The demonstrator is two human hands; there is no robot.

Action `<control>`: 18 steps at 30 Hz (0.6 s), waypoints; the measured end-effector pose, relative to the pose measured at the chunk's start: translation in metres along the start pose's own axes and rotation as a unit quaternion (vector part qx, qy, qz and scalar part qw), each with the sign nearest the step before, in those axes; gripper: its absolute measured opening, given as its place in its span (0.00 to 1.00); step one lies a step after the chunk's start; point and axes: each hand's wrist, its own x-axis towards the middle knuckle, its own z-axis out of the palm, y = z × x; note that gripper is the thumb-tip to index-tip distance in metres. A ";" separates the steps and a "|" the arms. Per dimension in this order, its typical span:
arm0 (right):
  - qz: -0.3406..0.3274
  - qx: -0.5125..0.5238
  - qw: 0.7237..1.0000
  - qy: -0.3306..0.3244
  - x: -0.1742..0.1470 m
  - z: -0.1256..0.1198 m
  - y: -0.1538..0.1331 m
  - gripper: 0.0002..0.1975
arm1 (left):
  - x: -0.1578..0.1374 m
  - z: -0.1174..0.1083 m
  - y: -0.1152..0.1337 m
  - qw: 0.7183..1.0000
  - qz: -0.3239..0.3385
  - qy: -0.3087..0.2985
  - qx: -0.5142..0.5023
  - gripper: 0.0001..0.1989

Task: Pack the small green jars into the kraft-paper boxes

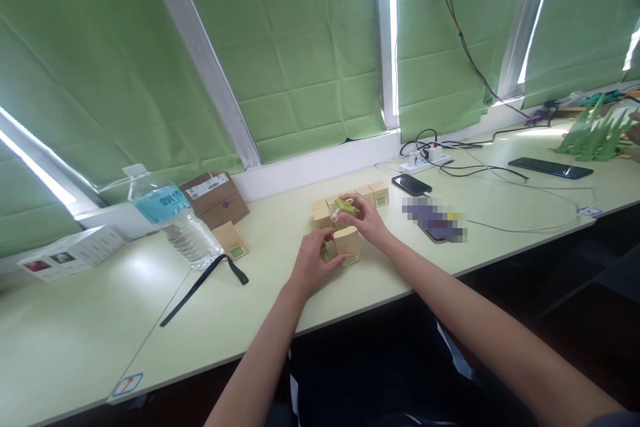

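Observation:
My left hand (313, 261) is closed on a small cardboard box (347, 240) standing near the front of the table, its thumb along the lower side. The box has a greenish label low on its face. Just above it, my right hand (367, 219) pinches a small green item with a clear plastic part (343, 208); its exact kind is too small to make out. Behind both hands stands a row of similar small boxes (320, 212), partly covered by my right hand.
To the left are a large water bottle (185, 227), a black strap (200, 287), another small box (230, 240), a brown carton (217, 199) and a white box (75, 253). On the right lie a phone (411, 185), a power strip (425, 161) with cables and another dark phone (550, 167).

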 end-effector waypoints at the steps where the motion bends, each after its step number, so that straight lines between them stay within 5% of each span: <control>1: 0.006 0.008 1.000 -0.007 0.000 0.001 -0.001 0.26 | 0.000 0.000 0.000 1.000 0.004 0.002 0.003 0.26; 7: 0.044 0.031 0.998 -0.040 -0.001 0.003 -0.007 0.26 | 0.001 0.000 -0.001 1.000 0.007 0.007 0.006 0.27; 18: 0.039 0.008 0.999 0.010 -0.002 0.001 -0.012 0.24 | 0.001 0.001 0.001 0.999 -0.040 0.004 -0.005 0.25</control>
